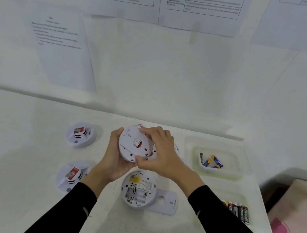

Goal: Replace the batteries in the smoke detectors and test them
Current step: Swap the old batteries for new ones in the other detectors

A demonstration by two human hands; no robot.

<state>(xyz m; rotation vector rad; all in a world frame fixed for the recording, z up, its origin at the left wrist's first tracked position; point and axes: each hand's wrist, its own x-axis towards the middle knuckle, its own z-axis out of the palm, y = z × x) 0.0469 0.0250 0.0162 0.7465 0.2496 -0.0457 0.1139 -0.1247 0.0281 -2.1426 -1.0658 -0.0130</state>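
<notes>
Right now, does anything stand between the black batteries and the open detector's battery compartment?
Yes: the right sleeve crosses between black batteries and open detector; a flat mounting plate lies beside the detector there.

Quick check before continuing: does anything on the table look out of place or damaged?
Nothing looks damaged or spilled. The open detector lies back-up with an empty battery bay, a loose plate showing at its right, as expected mid-job. Blue batteries lie jumbled in their tray; black batteries sit in a row.

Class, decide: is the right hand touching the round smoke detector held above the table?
Touching. The head view shows the right hand pinching the smoke detector by its rim, thumb below, fingers above.
</notes>
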